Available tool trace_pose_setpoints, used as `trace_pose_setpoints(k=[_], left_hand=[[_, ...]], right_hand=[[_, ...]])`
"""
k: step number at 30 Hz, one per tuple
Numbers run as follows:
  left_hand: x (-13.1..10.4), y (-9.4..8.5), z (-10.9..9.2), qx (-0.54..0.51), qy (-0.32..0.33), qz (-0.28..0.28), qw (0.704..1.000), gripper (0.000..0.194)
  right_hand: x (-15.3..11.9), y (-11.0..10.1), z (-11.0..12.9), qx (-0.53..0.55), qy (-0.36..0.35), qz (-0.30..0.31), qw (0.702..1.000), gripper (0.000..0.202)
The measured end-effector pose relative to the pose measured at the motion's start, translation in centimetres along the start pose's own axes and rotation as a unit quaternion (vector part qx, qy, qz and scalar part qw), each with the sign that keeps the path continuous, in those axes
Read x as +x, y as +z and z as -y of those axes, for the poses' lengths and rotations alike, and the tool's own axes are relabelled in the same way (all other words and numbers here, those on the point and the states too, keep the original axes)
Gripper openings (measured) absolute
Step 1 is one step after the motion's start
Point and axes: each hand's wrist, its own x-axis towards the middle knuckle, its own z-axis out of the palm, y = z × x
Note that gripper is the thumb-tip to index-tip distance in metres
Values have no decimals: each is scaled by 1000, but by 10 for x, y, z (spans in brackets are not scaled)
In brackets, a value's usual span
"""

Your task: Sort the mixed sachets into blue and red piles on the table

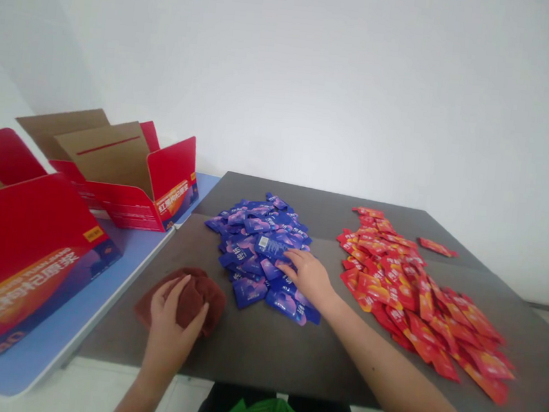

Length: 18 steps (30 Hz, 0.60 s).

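My left hand (174,316) grips a bunched brown cloth (192,298), its thumb and fingers pressed into the folds. The cloth rests on the dark table to the left of a heap of blue sachets (249,291). At the right side of that heap, my right hand (309,275) has its fingertips closed on the edge of a blue sachet (270,247) lying with its barcode side up. Part of the heap is hidden beneath this hand.
A pile of red sachets (393,279) spreads over the right of the dark table (259,360), with one red sachet (437,247) apart. On a blue table (117,275) at left stand open red cartons (23,240), (124,201). A white wall (315,87) rises behind.
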Motion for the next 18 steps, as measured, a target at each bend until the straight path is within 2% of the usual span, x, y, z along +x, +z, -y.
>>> trace_pose_setpoints(k=[2, 5, 7, 8, 10, 11, 12, 14, 16, 17, 18], left_hand=[[3, -2, -9, -9, 5, -26, 1000, 58], [6, -5, -37, -32, 52, -84, 995, 63], [2, -5, -62, -59, 108, -101, 987, 68], [-1, -3, -76, -78, 144, -91, 982, 71], [-10, 3, -103, -120, 231, -23, 965, 79], [-14, 6, -115, -140, 271, 29, 952, 84], [-19, 10, -126, -153, 304, 88, 936, 89], [-23, 15, -143, -167, 348, 203, 900, 97], [-21, 20, -152, -175, 387, 289, 858, 98], [-17, 24, -154, -177, 410, 320, 836, 94], [-12, 30, -154, -175, 429, 338, 819, 86]], right_hand=[[-14, -10, 3, 42, 6, -6, 999, 33], [-38, -30, 20, 205, 13, -2, 979, 36], [-56, -44, 37, 361, 9, 42, 932, 51], [-64, -52, 45, 441, -2, 77, 894, 64], [-80, -64, 60, 586, -21, 138, 798, 92], [-87, -67, 65, 649, -17, 145, 747, 101], [-95, -70, 69, 702, 3, 130, 700, 103], [-111, -69, 69, 774, 79, 49, 626, 89], [-131, -64, 59, 792, 166, -44, 586, 67], [-143, -61, 52, 783, 200, -78, 584, 59], [-156, -58, 43, 765, 224, -104, 594, 53]])
